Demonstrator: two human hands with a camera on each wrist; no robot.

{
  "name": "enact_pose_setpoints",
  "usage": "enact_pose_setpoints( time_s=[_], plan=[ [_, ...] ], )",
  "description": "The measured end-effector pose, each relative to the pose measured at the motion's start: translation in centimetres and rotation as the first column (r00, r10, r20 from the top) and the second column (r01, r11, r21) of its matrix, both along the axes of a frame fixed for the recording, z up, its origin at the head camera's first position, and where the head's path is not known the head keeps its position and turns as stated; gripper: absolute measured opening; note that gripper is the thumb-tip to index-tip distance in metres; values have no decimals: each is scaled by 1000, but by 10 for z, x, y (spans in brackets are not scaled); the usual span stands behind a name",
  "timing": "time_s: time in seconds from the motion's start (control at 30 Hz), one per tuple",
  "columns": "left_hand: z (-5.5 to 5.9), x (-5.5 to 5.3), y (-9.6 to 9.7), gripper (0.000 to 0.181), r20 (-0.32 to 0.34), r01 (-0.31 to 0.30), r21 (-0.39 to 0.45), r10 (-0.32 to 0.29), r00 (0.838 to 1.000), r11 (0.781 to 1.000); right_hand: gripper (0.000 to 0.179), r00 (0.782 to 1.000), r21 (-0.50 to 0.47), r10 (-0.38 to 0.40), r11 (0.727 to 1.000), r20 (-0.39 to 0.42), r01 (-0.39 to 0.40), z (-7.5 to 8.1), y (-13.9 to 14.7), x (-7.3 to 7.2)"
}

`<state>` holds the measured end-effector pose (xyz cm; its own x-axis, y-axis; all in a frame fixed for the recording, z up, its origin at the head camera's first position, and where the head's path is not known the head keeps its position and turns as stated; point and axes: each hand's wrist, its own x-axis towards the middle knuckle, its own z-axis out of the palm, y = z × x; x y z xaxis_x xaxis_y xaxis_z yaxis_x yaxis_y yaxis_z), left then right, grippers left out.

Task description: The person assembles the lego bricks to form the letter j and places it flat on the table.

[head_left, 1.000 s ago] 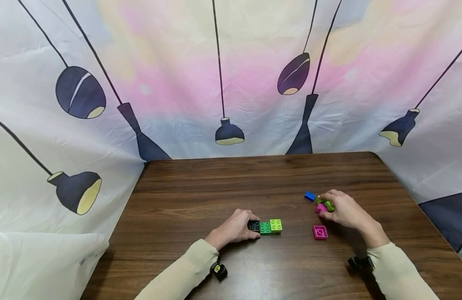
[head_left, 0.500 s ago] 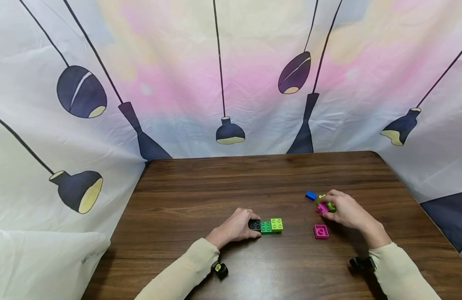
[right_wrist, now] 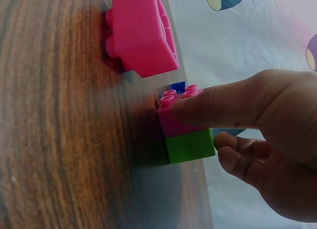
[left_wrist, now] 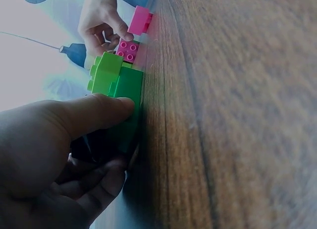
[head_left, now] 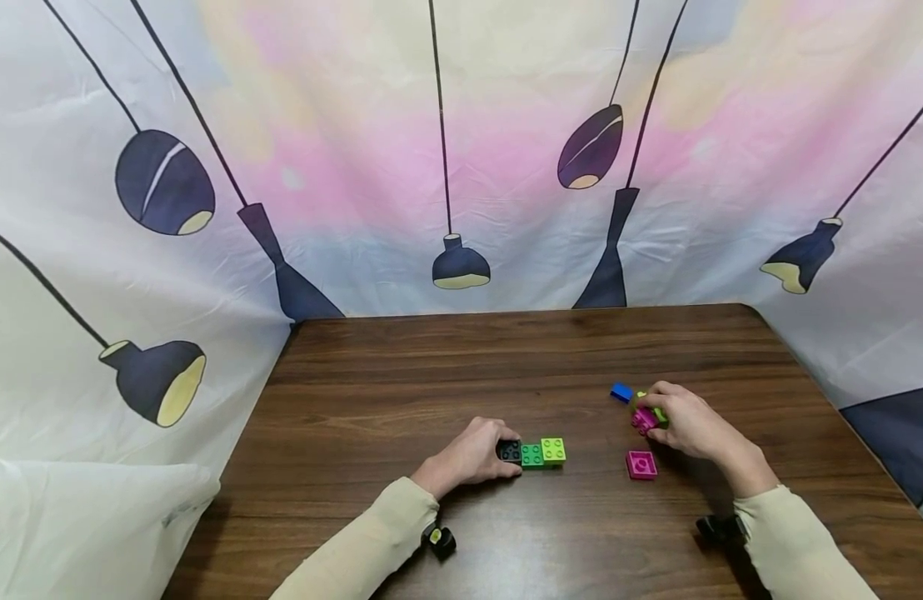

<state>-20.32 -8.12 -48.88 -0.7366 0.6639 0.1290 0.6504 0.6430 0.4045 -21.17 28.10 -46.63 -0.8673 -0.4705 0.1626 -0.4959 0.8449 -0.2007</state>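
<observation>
My left hand grips the black brick at the left end of a short row. A green brick adjoins it, and a lime brick sits higher at the right end, as the left wrist view also shows. With thumb and fingertips, my right hand pinches a pink brick, its studs showing in the right wrist view. Against that pink brick lies a lime-green brick, partly covered by the fingers in the head view.
Nearer the front lies a second pink brick, upside down with its hollow side up. A blue brick is just beyond the right hand. The wooden table reaches back to a printed cloth.
The pink brick in my right fingers has turned and shifted slightly toward me. My left hand has kept its grip in the same place.
</observation>
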Motion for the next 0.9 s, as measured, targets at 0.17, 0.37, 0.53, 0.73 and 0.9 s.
enact_pose_setpoints(
  time_s=[0.17, 0.37, 0.53, 0.73, 0.9],
  plan=[
    [1, 0, 1, 32, 26, -14, -9, 14, 1000, 1000, 37, 1000, 17, 4, 1000, 5, -4, 0, -1, -1],
    [1, 1, 1, 34, 46, -19, -11, 20, 999, 1000, 36, 1000, 30, 10, 1000, -18, -9, -1, -2, -1],
    [1, 0, 1, 33, 20, -14, -15, 14, 1000, 1000, 34, 999, 33, 14, 999, -44, -13, -1, -3, -1],
    [1, -1, 1, 32, 21, -4, -6, 4, 1000, 1000, 30, 999, 63, 6, 998, -48, -3, 3, -4, -2],
    [0, -2, 1, 32, 17, 0, -2, 0, 1000, 1000, 28, 997, 55, 8, 998, -72, -5, 3, -7, -3]
  ],
)
